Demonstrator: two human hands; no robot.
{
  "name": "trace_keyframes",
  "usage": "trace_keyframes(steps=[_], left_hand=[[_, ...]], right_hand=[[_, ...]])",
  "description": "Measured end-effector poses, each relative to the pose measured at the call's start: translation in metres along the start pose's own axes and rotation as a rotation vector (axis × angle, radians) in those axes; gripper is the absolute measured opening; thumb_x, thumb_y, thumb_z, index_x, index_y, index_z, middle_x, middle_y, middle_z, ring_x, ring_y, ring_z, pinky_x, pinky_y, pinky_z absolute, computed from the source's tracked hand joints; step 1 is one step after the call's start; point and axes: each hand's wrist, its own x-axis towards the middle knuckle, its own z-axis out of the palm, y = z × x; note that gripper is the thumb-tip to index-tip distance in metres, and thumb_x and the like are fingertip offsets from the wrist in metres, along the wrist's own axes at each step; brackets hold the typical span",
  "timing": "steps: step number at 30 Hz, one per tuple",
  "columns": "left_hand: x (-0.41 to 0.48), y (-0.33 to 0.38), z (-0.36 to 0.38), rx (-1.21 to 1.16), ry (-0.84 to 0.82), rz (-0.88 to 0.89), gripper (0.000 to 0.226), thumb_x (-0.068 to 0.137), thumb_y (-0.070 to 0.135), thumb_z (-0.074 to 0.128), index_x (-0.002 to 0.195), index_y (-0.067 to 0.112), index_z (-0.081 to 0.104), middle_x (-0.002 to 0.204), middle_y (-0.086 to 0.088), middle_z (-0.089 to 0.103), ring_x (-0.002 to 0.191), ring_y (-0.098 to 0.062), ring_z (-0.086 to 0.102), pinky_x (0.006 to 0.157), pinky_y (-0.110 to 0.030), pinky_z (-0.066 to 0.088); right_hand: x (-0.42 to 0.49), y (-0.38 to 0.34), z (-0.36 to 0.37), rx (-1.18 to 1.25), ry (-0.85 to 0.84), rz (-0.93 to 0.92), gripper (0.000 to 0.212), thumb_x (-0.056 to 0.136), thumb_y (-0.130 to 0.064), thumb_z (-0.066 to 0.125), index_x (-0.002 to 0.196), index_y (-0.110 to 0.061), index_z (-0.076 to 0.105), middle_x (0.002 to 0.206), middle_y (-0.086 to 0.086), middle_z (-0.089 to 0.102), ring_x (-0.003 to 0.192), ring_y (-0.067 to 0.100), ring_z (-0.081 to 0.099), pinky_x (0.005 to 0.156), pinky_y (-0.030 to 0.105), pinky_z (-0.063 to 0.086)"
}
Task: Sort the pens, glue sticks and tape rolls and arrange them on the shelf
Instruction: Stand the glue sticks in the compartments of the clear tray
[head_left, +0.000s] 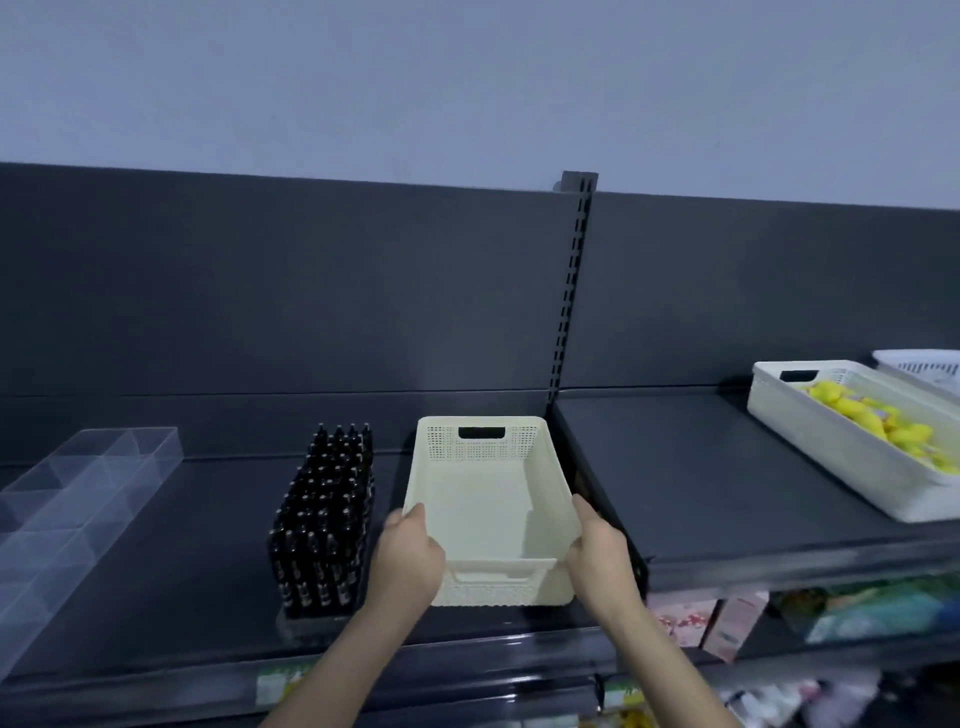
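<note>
An empty cream plastic basket (488, 499) with perforated walls stands on the dark shelf (197, 561). My left hand (408, 558) grips its near left corner, and my right hand (597, 551) grips its near right corner. Just left of the basket a block of several black pens (324, 525) stands upright in a holder. At the right, on the neighbouring shelf, another cream basket (810, 436) holds yellow items (883, 421). No tape rolls show.
A clear divided tray (67, 514) lies at the shelf's left end. A white basket (924, 366) sits behind the cream one at far right. A slotted upright (571, 291) divides the two shelf bays. Packaged goods fill the lower shelf (831, 618).
</note>
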Motion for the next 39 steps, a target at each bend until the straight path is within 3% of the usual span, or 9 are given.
trace_keyframes(steps=[6, 9, 13, 17, 20, 23, 25, 33, 39], left_hand=[[-0.021, 0.056, -0.028, -0.229, 0.244, 0.373, 0.044, 0.096, 0.011, 0.035, 0.140, 0.014, 0.037, 0.150, 0.002, 0.030, 0.136, -0.015, 0.029, 0.108, -0.023, 0.022], [-0.018, 0.090, -0.007, -0.295, 0.140, 0.510, 0.043, 0.098, 0.020, 0.036, 0.140, 0.016, 0.037, 0.148, 0.006, 0.032, 0.136, -0.010, 0.027, 0.105, -0.017, 0.019], [-0.013, 0.123, 0.042, -0.248, -0.046, 0.583, 0.037, 0.096, 0.032, 0.041, 0.125, 0.013, 0.053, 0.138, 0.005, 0.039, 0.118, -0.018, 0.046, 0.100, -0.027, 0.038], [-0.005, 0.137, 0.078, -0.164, -0.217, 0.559, 0.046, 0.091, 0.043, 0.048, 0.125, 0.013, 0.051, 0.135, 0.005, 0.036, 0.113, -0.019, 0.051, 0.097, -0.034, 0.045], [-0.004, 0.152, 0.100, -0.104, -0.212, 0.516, 0.058, 0.092, 0.046, 0.044, 0.140, 0.017, 0.031, 0.149, 0.001, 0.023, 0.130, -0.022, 0.036, 0.109, -0.035, 0.033], [-0.018, 0.179, 0.110, 0.066, -0.025, 0.485, 0.075, 0.084, 0.068, 0.021, 0.147, 0.028, 0.012, 0.157, -0.006, -0.007, 0.144, -0.021, -0.008, 0.117, -0.034, 0.000], [-0.031, 0.205, 0.118, 0.116, 0.096, 0.549, 0.092, 0.066, 0.071, -0.005, 0.146, 0.031, 0.016, 0.157, -0.003, -0.011, 0.143, -0.016, -0.016, 0.113, -0.029, -0.013], [-0.074, 0.317, 0.203, 0.050, 0.038, 0.646, 0.045, 0.099, 0.037, 0.028, 0.141, 0.023, 0.034, 0.154, 0.009, 0.017, 0.143, -0.006, 0.009, 0.114, -0.020, 0.006], [-0.066, 0.370, 0.245, -0.036, 0.017, 0.627, 0.041, 0.099, 0.027, 0.037, 0.138, 0.017, 0.040, 0.150, 0.006, 0.026, 0.141, -0.008, 0.017, 0.110, -0.017, 0.012]], right_hand=[[0.006, -0.010, -0.066, 0.226, 0.253, -0.057, 0.040, 0.078, 0.012, 0.032, 0.095, -0.012, 0.060, 0.081, -0.001, 0.062, 0.074, 0.016, 0.053, 0.057, 0.009, 0.037], [0.017, 0.019, -0.100, 0.281, 0.394, 0.050, 0.045, 0.075, 0.013, 0.034, 0.094, -0.014, 0.064, 0.086, 0.000, 0.066, 0.084, 0.020, 0.058, 0.069, 0.019, 0.043], [0.023, 0.061, -0.131, 0.269, 0.440, 0.193, 0.042, 0.076, 0.014, 0.035, 0.094, -0.007, 0.066, 0.093, 0.013, 0.066, 0.098, 0.032, 0.059, 0.083, 0.037, 0.046], [0.047, 0.096, -0.153, 0.099, 0.393, 0.198, 0.024, 0.082, 0.006, 0.039, 0.083, -0.004, 0.061, 0.079, 0.011, 0.061, 0.082, 0.029, 0.056, 0.062, 0.026, 0.035], [0.062, 0.120, -0.165, -0.002, 0.385, 0.172, 0.023, 0.089, -0.003, 0.042, 0.067, -0.008, 0.041, 0.061, 0.005, 0.046, 0.073, 0.032, 0.050, 0.056, 0.032, 0.025], [0.060, 0.139, -0.190, -0.065, 0.408, 0.124, 0.017, 0.092, -0.007, 0.042, 0.093, -0.003, 0.059, 0.088, 0.015, 0.064, 0.094, 0.034, 0.058, 0.068, 0.032, 0.034], [0.056, 0.155, -0.212, -0.073, 0.402, 0.062, 0.028, 0.093, -0.008, 0.043, 0.116, 0.000, 0.057, 0.114, 0.017, 0.063, 0.110, 0.031, 0.055, 0.086, 0.031, 0.039], [0.044, 0.241, -0.318, -0.102, 0.327, -0.092, 0.034, 0.094, -0.012, 0.046, 0.126, -0.005, 0.053, 0.129, 0.010, 0.057, 0.121, 0.023, 0.052, 0.097, 0.026, 0.036], [0.053, 0.299, -0.366, -0.082, 0.317, -0.054, 0.033, 0.093, -0.009, 0.047, 0.125, -0.006, 0.055, 0.126, 0.010, 0.059, 0.118, 0.023, 0.054, 0.097, 0.029, 0.039]])
